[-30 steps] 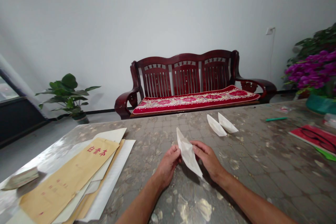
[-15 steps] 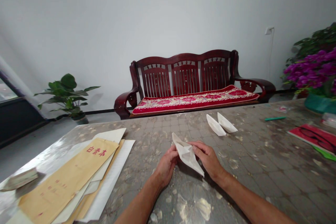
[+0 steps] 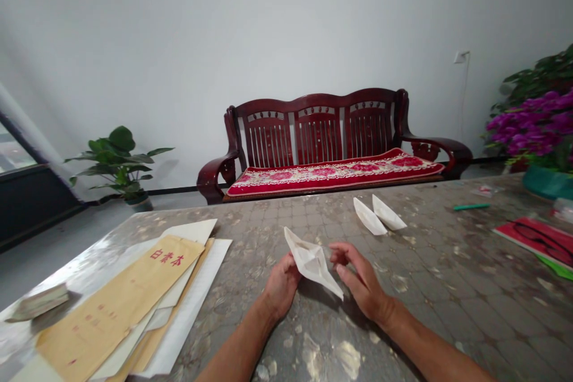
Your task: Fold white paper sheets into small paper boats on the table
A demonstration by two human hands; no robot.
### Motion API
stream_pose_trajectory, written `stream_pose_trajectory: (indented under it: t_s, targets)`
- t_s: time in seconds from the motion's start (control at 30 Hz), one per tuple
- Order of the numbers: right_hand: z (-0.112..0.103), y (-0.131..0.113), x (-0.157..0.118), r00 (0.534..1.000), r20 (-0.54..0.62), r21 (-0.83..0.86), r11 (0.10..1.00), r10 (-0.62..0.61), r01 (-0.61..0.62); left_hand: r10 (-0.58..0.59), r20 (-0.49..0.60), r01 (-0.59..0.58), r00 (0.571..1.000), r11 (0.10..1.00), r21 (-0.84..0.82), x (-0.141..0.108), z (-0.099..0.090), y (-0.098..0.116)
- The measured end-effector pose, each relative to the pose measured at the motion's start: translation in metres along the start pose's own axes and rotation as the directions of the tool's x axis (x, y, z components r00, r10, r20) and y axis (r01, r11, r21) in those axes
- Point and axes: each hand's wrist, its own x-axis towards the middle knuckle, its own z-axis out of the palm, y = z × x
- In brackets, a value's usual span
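Observation:
A white folded paper boat (image 3: 312, 262) is held a little above the table, tilted so that its hollow top shows. My left hand (image 3: 283, 285) grips its left side, the fingertips partly hidden behind the paper. Just right of the boat, my right hand (image 3: 362, 279) is apart from it, fingers curved and spread from the thumb, holding nothing. Farther back on the table, two more paper boats, a left one (image 3: 369, 216) and a right one (image 3: 388, 213), lie side by side.
On the left lie a tan paper booklet (image 3: 119, 304) over loose sheets and a small paper stack (image 3: 39, 302). To the right are a green pen (image 3: 471, 207), dark glasses (image 3: 544, 239) on a red booklet (image 3: 505, 228), and a flower pot (image 3: 546, 182). A wooden bench (image 3: 317, 131) stands behind the table (image 3: 430, 310).
My right hand has let go of the paper boat and moved slightly right, its fingers opening. The boat has shifted a little left in my left hand.

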Motion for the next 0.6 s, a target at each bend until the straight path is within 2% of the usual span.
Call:
stream_pose_trajectory:
  t_s: [0.1,0.23,0.43,0.6]
  targets:
    - [-0.01,-0.005,-0.002,0.968,0.147,-0.226,0.946,-0.202,0.232,-0.007,-0.023,0.007,1.0,1.0,0.004,0.0,-0.001,0.001]
    - [-0.015,-0.008,0.0,0.898,0.272,-0.378,0.819,-0.347,0.431,-0.03,-0.014,0.03,0.999,0.999,-0.04,-0.001,-0.002,0.002]
    - [-0.013,-0.009,0.002,0.83,0.337,-0.442,0.704,-0.444,0.556,-0.019,-0.024,0.016,1.0,0.994,-0.111,0.002,-0.007,0.001]
    - [-0.01,-0.007,0.002,0.819,0.36,-0.568,0.592,-0.446,0.572,-0.004,-0.005,0.003,1.0,0.992,-0.13,0.003,-0.006,0.004]
